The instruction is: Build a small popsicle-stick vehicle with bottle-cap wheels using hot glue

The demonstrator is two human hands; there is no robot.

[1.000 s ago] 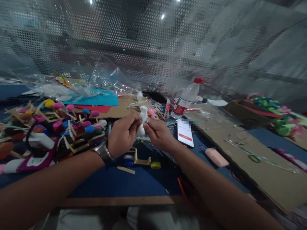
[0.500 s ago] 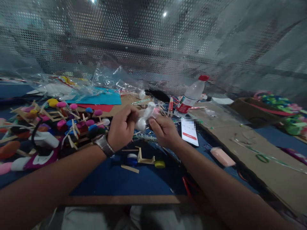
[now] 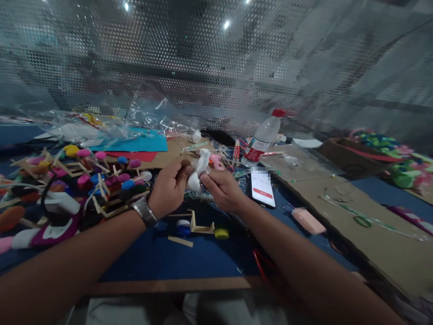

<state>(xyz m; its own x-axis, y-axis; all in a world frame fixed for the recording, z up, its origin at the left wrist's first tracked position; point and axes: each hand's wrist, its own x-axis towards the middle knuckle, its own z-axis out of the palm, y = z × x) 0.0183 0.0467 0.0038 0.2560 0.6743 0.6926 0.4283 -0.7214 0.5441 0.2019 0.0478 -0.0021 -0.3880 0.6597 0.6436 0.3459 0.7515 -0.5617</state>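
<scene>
A white, fluffy piece that looks like cotton wool [image 3: 203, 161] is pinched between both hands above the middle of the table. My left hand [image 3: 171, 183], with a metal watch [image 3: 144, 211] on its wrist, grips it from the left with curled fingers. From the right, my right hand [image 3: 221, 187] presses thumb and fingers on it. Below the hands lie a small frame of wooden sticks [image 3: 202, 227], a blue bottle cap [image 3: 183, 227], a yellow cap [image 3: 222, 233] and a flat wooden stick [image 3: 180, 241]. Behind the right fingers shows a pink object [image 3: 215, 160], partly hidden.
Colourful stick-and-clay pieces [image 3: 108, 180] crowd the left. A plastic bottle [image 3: 262, 140] with a red cap stands at the back, near a phone [image 3: 262, 187]. Cardboard [image 3: 338, 212] and an open box [image 3: 352, 155] occupy the right. A perforated screen [image 3: 203, 67] rises behind.
Both hands still hold the white piece, and the right fingertips sit closer to the left hand. The whole view has shifted slightly, with table things appearing a little further left.
</scene>
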